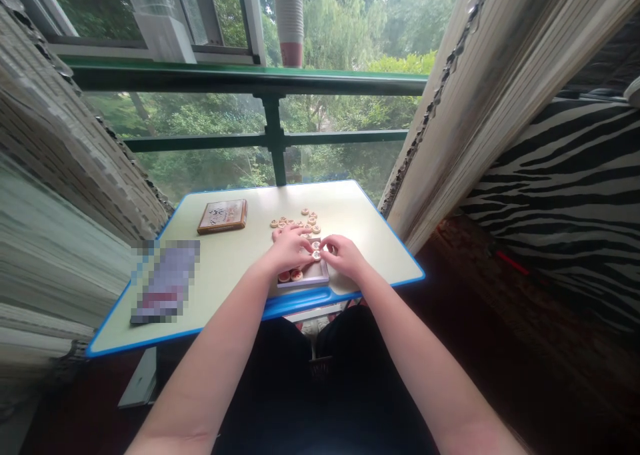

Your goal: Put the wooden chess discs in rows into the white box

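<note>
My left hand (pixel 291 247) reaches over a shallow open box (pixel 314 273), its thumb and index finger closed at the left edge of a round Chinese chess piece (pixel 316 256). From the right, my right hand (pixel 343 255) has thumb and index finger curled in against the same small row of pieces. Another chess piece (pixel 316 245) lies just beyond, between the fingertips. Two red-marked pieces (pixel 297 275) rest in the box's near left corner. Several loose pieces (pixel 283 221) are scattered on the table past my left fingers. Part of the box is hidden under my left hand.
The pale table (pixel 235 275) has a blue rim. A flat brown-edged box lid or case (pixel 223 216) lies at the back left, and a pixelated flat item (pixel 167 281) at the left. Curtains (pixel 440 108) hang on both sides; a green railing (pixel 250 79) stands behind.
</note>
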Available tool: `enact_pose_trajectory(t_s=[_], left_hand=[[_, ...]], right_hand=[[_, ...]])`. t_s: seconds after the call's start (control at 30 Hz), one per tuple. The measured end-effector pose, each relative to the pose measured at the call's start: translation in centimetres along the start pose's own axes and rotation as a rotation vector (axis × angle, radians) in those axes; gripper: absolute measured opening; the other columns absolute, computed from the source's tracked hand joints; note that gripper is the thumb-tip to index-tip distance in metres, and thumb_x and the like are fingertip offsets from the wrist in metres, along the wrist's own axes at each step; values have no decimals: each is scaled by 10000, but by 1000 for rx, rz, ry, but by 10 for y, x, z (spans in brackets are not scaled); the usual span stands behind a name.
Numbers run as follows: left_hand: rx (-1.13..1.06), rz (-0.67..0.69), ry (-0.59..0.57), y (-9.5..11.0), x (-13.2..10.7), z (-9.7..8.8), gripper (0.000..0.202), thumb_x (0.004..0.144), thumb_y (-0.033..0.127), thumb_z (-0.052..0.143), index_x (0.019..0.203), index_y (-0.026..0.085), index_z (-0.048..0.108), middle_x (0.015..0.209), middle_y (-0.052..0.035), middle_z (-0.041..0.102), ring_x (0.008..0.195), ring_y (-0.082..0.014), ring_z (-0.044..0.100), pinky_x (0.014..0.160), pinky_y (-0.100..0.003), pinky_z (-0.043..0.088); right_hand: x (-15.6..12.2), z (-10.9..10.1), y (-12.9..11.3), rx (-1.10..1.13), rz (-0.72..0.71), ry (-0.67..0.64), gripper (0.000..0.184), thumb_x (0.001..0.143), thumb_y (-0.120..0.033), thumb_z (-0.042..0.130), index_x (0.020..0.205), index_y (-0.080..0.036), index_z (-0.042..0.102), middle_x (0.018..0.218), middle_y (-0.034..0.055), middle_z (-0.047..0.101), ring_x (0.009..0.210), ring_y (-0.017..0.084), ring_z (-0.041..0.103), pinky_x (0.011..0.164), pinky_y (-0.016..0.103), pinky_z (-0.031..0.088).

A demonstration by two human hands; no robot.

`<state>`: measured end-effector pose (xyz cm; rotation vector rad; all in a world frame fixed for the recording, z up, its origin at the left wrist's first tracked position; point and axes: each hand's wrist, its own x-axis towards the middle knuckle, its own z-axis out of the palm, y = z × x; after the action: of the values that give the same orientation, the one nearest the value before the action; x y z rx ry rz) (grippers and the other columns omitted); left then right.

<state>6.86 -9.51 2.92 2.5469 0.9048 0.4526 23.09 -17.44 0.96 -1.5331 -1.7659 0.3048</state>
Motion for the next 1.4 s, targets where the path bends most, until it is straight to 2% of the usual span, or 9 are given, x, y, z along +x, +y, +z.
enact_pose_trajectory(t_s=[0.13,0.73,1.17,1.27,1.4], left_hand=[[19,-9,3,2,0,-1,184,628,438,676,694,274,730,1232,-10,572,1239,-363,329,1013,-542,173],[-10,31,34,-1,3,1,199,629,449,666,638,256,716,1177,-38,589,1227,-375,329,1026,-548,161],[0,25,4,-2,3,-1,221,598,466,694,660,256,717,1182,-33,594,1219,-368,338,1010,-550,161],[-68,1,56,-1,4,-5,262,656,494,640,666,243,714,1133,-46,622,1169,-336,413,1005,-525,205],[-168,-81,201,-5,6,-12,249,733,426,563,664,228,698,1072,-45,657,1071,-278,517,994,-483,262]], right_hand=[[1,0,0,29,38,40,63,707,-160,564,739,-168,617,622,-21,525,615,110,463,621,238,365],[1,-1,-1,25,69,21,74,710,-170,566,753,-169,626,586,-31,508,597,106,457,605,231,355],[2,0,2,14,88,13,88,714,-171,557,739,-167,641,582,-29,520,594,103,461,608,231,354],[4,1,5,36,99,31,85,716,-181,561,735,-168,642,565,-35,502,584,102,457,599,230,355],[4,1,5,60,92,37,90,714,-174,570,748,-173,653,588,-34,506,597,102,464,614,231,369]])
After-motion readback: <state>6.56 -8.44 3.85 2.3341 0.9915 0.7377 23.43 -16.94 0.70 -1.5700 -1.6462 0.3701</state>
